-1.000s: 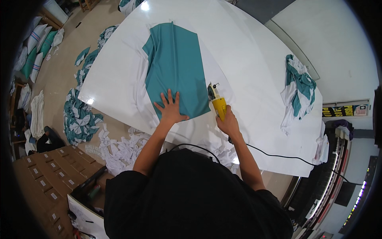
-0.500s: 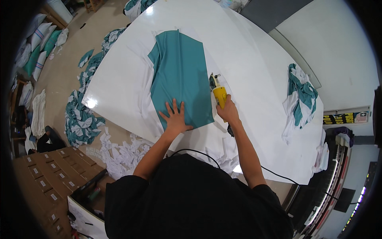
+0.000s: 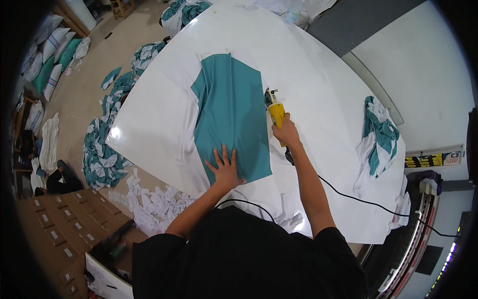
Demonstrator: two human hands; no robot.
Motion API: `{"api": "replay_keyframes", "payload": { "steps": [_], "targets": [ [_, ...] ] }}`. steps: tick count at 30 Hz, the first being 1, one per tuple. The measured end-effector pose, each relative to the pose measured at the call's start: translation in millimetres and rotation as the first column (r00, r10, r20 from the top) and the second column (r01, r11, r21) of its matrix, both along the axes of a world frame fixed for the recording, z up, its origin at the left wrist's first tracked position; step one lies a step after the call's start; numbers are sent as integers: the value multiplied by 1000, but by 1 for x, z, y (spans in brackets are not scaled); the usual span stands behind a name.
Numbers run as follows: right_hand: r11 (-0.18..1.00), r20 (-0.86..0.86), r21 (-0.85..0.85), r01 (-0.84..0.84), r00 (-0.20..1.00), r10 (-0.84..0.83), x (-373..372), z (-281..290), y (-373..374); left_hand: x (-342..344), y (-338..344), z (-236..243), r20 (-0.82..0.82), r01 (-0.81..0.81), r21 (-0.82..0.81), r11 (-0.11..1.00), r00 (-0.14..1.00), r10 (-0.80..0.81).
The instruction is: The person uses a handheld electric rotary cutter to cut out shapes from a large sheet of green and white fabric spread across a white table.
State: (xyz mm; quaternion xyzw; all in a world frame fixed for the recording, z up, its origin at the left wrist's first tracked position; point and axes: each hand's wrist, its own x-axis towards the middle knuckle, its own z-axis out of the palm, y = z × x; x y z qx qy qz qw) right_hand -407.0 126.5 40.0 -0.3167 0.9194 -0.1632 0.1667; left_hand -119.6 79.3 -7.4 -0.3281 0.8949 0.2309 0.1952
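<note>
Pressing on the near end of the teal fabric [image 3: 234, 114], your left hand [image 3: 226, 172] is lying palm down with its fingers spread apart. Your right hand [image 3: 287, 132] is gripping the yellow cutter [image 3: 277, 114], fingers wrapped around its body, and the tool's head is sitting just beside the fabric's right side. That teal piece is lying toward the near edge of the white table [image 3: 338, 119], over white cloth [image 3: 186, 124]. A black cord [image 3: 368, 202] is crossing near the table's near right corner, and a crumpled teal-and-white bundle [image 3: 382, 132] is resting by the right edge.
</note>
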Motion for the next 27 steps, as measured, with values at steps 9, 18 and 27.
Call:
{"api": "replay_keyframes", "payload": {
  "steps": [9,18,27],
  "targets": [
    [1000,-12,-16,-14,1000,14,-42,-2,-53,-4,0,3,32,3,-3,1000,999,-3],
    [1000,-18,7,-30,999,30,-81,0,-109,-2,1,-3,10,2,-11,1000,1000,-2],
    [984,63,-112,140,989,-133,-101,-16,-130,5,-4,9,74,30,35,999,997,-32]
  ]
}}
